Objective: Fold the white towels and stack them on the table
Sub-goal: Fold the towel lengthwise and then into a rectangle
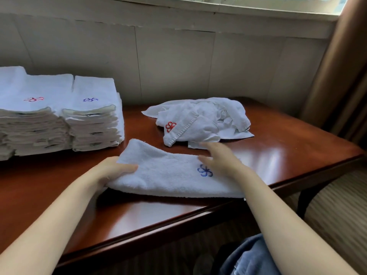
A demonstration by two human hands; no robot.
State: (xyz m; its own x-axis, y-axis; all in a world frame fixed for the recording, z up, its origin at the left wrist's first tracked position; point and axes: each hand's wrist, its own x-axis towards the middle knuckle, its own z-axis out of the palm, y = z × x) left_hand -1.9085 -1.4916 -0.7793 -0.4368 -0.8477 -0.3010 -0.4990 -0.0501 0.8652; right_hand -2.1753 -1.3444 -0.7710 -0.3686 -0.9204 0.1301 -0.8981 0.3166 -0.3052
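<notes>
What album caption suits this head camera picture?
Left hand grips and right hand touches a blue-logo towel, near folded stacks and a crumpled pile on the table.

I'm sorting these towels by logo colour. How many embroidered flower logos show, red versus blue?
Red embroidered flower logos: 2 (left folded white towel stack, crumpled white towel pile)
Blue embroidered flower logos: 2 (right folded white towel stack, white terry towel being folded)
Total: 4

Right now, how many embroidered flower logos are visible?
4: red on left folded stack, blue on right stack, red on crumpled white pile, blue on held white towel. Others may be hidden.
</notes>
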